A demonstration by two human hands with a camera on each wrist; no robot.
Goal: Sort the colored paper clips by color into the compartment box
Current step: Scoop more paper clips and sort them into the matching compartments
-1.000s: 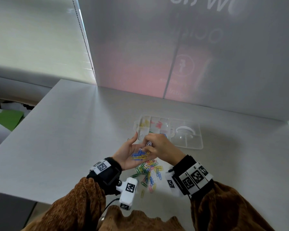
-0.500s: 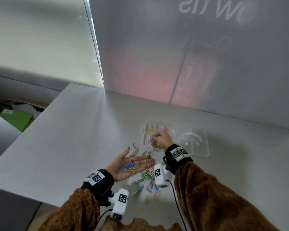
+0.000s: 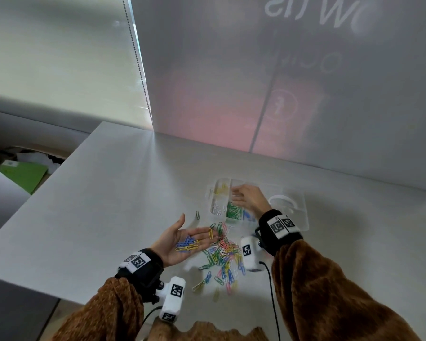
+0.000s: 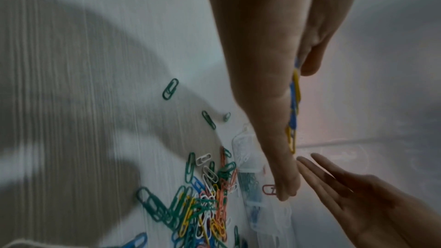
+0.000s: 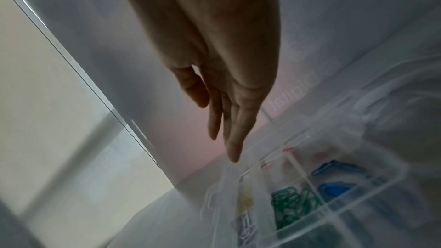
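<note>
My left hand (image 3: 182, 239) lies palm up above the table, fingers straight, with blue and yellow clips (image 3: 188, 244) resting on the palm; the left wrist view shows these clips (image 4: 294, 112) edge-on along the fingers. A mixed pile of coloured clips (image 3: 223, 257) lies on the table just right of that hand. My right hand (image 3: 247, 198) hovers over the clear compartment box (image 3: 301, 219), fingers straight and holding nothing (image 5: 229, 120). The box holds yellow clips (image 3: 221, 187), white clips (image 3: 217, 208), green clips (image 3: 234, 210) and blue clips (image 5: 339, 178) in separate compartments.
One green clip (image 3: 197, 214) lies alone left of the box. A frosted wall panel (image 3: 280, 82) stands just behind the box. The table's left edge (image 3: 42, 190) drops to a lower area with a green sheet (image 3: 22, 174). A cable (image 3: 272, 299) runs from my right wrist.
My right hand left the left palm, reached to the box and opened over its back compartments. The left hand stayed palm up with the clips.
</note>
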